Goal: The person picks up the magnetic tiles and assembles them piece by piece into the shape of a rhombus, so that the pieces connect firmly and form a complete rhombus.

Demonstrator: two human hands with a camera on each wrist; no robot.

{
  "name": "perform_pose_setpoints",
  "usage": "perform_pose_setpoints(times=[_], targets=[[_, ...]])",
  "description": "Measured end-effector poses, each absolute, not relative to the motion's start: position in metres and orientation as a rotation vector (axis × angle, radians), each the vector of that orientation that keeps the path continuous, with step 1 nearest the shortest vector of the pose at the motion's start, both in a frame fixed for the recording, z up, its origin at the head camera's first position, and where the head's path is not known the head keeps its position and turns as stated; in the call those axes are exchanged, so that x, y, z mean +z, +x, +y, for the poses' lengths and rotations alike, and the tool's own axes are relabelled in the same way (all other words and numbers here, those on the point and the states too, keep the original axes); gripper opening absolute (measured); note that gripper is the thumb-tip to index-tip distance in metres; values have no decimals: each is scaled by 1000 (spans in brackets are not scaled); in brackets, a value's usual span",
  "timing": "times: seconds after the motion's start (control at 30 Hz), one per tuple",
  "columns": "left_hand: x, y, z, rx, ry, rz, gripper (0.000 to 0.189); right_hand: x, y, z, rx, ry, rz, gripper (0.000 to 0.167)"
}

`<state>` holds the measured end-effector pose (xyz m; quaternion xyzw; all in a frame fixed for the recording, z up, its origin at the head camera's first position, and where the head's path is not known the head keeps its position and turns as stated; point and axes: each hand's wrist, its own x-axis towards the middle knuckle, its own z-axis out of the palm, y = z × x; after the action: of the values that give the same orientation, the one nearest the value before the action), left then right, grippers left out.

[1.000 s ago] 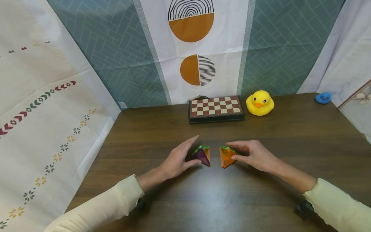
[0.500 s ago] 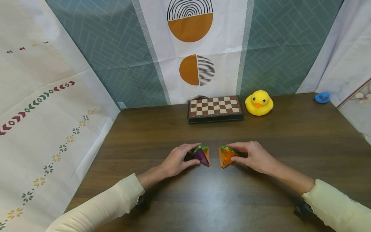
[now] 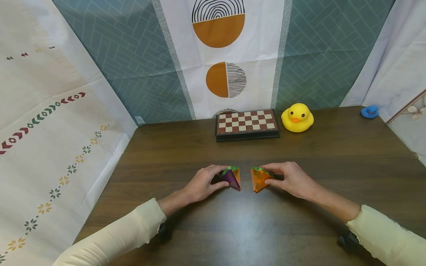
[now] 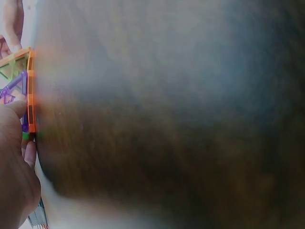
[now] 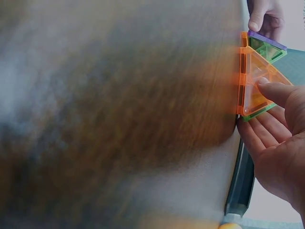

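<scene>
Two small pyramids of translucent magnetic tiles stand on the brown table, a narrow gap between them. My left hand (image 3: 201,184) pinches the left pyramid (image 3: 232,179), with purple, green and orange faces, between the thumb on its near side and the fingers behind. The right pyramid (image 3: 259,180) is orange with a green far side; my right hand (image 3: 293,180) holds it the same way. In the right wrist view, the thumb presses the orange face (image 5: 252,93) and the fingers lie by the green one. The left wrist view cuts off much of the left hand (image 4: 16,167).
A folding chessboard (image 3: 247,123) lies at the table's back edge. To its right sits a yellow rubber duck (image 3: 297,120). A small blue duck (image 3: 370,112) is at the far right corner. Patterned cloths hang behind and at the sides of the table (image 3: 213,229).
The left hand's fingers have come down from a raised, spread pose onto the left pyramid's far side. The right hand and both pyramids stay nearly where they were.
</scene>
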<state>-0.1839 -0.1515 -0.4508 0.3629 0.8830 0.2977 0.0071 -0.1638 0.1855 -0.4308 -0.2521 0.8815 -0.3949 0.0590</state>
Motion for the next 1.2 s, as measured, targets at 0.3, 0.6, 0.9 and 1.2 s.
perform_pose_setpoints(times=[0.3, 0.6, 0.9, 1.2], targets=[[-451, -183, -150, 937, 1132, 2758, 51, -429, -164, 184, -1194, -761, 2660, 47], [-451, -181, -145, 922, 1149, 2762, 50, -429, -164, 180, -1193, -760, 2663, 45], [-452, -179, -139, 927, 1165, 2788, 51, -430, -164, 178, -1214, -766, 2659, 46], [-451, -178, -131, 899, 1142, 2780, 50, -432, -164, 175, -1230, -813, 2649, 44]])
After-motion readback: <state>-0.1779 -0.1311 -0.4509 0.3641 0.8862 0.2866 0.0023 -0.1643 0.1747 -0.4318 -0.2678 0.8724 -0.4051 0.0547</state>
